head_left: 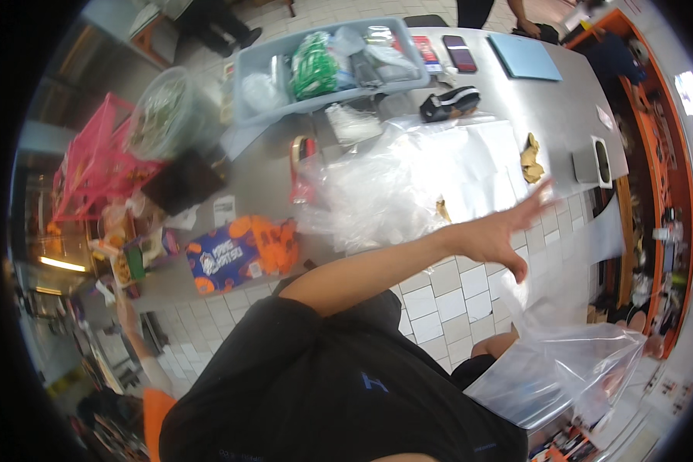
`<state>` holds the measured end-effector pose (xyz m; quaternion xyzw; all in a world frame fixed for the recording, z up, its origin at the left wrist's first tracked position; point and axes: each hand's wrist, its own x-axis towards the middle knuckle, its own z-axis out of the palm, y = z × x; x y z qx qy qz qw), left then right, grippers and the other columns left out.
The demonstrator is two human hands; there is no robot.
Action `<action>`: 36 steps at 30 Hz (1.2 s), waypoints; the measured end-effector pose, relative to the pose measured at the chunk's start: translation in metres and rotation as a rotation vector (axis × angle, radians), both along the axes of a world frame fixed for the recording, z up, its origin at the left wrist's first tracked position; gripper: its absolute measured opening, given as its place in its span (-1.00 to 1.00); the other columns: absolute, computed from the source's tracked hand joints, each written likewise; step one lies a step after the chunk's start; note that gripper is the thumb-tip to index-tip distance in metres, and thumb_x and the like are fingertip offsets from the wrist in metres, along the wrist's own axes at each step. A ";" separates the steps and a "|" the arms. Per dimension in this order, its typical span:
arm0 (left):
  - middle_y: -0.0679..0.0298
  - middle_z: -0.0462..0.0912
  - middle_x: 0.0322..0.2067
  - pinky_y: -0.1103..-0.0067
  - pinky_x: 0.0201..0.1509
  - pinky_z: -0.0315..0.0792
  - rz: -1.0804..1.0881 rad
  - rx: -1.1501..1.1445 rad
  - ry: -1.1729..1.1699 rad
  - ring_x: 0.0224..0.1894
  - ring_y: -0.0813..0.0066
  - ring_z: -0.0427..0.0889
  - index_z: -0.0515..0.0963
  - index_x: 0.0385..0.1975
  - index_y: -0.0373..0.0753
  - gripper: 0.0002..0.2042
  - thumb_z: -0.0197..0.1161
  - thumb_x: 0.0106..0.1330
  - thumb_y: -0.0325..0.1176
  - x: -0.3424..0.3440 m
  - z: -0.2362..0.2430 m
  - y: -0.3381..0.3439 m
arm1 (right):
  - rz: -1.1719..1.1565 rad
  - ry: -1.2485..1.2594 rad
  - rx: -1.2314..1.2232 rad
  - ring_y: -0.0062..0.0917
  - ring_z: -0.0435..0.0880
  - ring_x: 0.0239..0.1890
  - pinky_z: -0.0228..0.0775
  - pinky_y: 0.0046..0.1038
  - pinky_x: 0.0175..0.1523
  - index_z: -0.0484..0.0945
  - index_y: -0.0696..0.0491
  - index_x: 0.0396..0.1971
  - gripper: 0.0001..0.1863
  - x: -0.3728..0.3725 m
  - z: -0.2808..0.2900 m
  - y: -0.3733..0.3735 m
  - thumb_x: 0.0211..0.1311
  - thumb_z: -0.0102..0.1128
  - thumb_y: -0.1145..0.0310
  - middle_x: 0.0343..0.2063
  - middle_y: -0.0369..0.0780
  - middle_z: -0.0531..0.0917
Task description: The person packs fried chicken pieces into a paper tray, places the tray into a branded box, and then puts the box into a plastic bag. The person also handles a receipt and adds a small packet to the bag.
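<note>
My left forearm crosses the middle, and my left hand [504, 235] is open, fingers spread, just above the top of a clear plastic bag [554, 362] at lower right. Skin shows around and through that bag, but I cannot make out my right hand or its fingers. Beyond my left arm, a heap of clear plastic [385, 185] lies over white sheets [485, 162] on the steel table [570, 123]. A crumpled tan piece [530, 162] rests on the sheets. A purple-and-orange package [223, 258] lies left of my arm.
A blue-grey tub [250, 100] of bags, a round clear container [150, 123] and a pink basket [85, 173] stand beyond. A black shoe-like item [446, 104] and phone [460, 54] lie behind. Orange shelving [662, 262] lines the right. Other people stand behind and at lower left [154, 408].
</note>
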<state>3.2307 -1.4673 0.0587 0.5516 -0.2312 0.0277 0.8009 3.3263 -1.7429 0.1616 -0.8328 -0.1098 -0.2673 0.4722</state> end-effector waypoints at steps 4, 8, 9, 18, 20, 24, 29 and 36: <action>-0.08 0.40 0.33 0.33 0.40 0.37 -0.594 -0.126 0.154 0.46 0.16 0.32 -0.38 0.59 -0.10 0.26 0.50 0.16 0.19 -0.034 0.012 -0.016 | 0.025 0.038 0.010 -0.46 0.70 -0.21 0.49 -0.44 -0.08 0.61 0.12 -0.07 -0.80 -0.038 0.010 -0.004 0.50 0.06 0.38 -0.24 -0.17 0.71; -0.04 0.47 0.23 0.34 0.31 0.43 -0.397 0.300 0.385 0.35 0.14 0.45 -0.12 0.58 -0.15 0.07 0.29 0.27 0.33 -0.066 -0.011 -0.046 | 0.065 0.067 0.017 -0.48 0.69 -0.24 0.48 -0.45 -0.11 0.61 0.12 -0.06 -0.80 -0.088 0.016 0.011 0.50 0.07 0.37 -0.25 -0.18 0.70; -0.03 0.47 0.23 0.32 0.31 0.43 -0.270 0.307 0.432 0.33 0.13 0.46 -0.07 0.56 -0.16 0.04 0.23 0.28 0.38 -0.073 -0.019 -0.049 | 0.087 0.079 0.025 -0.49 0.68 -0.24 0.48 -0.45 -0.11 0.61 0.12 -0.06 -0.79 -0.101 0.017 0.020 0.49 0.07 0.37 -0.25 -0.18 0.70; 0.04 0.40 0.29 0.20 0.24 0.43 -0.829 -0.852 0.537 0.17 0.14 0.56 -0.24 0.55 -0.17 0.13 -0.02 0.22 0.55 -0.192 -0.011 -0.001 | 0.195 0.258 0.108 -0.53 0.65 -0.29 0.46 -0.47 -0.17 0.61 0.11 -0.03 -0.78 -0.254 -0.017 0.113 0.48 0.08 0.35 -0.27 -0.20 0.67; 0.11 0.45 0.27 0.27 0.24 0.45 -0.910 -0.991 0.404 0.10 0.21 0.61 -0.09 0.55 -0.18 -0.02 0.12 0.36 0.37 -0.234 0.011 0.000 | 0.207 0.281 0.121 -0.54 0.65 -0.30 0.45 -0.47 -0.18 0.60 0.11 -0.03 -0.78 -0.283 -0.023 0.129 0.48 0.09 0.35 -0.28 -0.21 0.67; 0.31 0.61 0.02 0.47 0.23 0.47 -0.790 -0.539 0.074 0.04 0.51 0.60 0.42 0.30 -0.21 -0.51 0.34 0.39 -0.36 -0.262 0.042 0.021 | 0.215 0.281 0.134 -0.56 0.63 -0.32 0.45 -0.48 -0.20 0.60 0.11 -0.02 -0.77 -0.330 -0.027 0.152 0.48 0.09 0.34 -0.29 -0.22 0.66; 0.25 0.49 0.23 0.44 0.31 0.41 -0.562 -0.600 0.136 0.25 0.43 0.46 0.37 0.34 -0.21 -0.42 0.40 0.33 -0.45 -0.291 0.033 0.024 | 0.252 0.261 0.134 -0.58 0.62 -0.35 0.43 -0.49 -0.23 0.60 0.10 0.00 -0.76 -0.368 -0.022 0.173 0.47 0.10 0.34 -0.30 -0.23 0.64; 0.28 0.59 0.15 0.44 0.26 0.41 -0.449 -0.257 -0.178 0.16 0.45 0.53 0.59 0.15 -0.20 -0.64 0.38 0.40 -0.30 -0.361 0.046 0.097 | 0.383 0.244 0.144 -0.61 0.59 -0.39 0.42 -0.51 -0.28 0.60 0.09 0.01 -0.75 -0.391 -0.005 0.221 0.46 0.12 0.32 -0.31 -0.25 0.62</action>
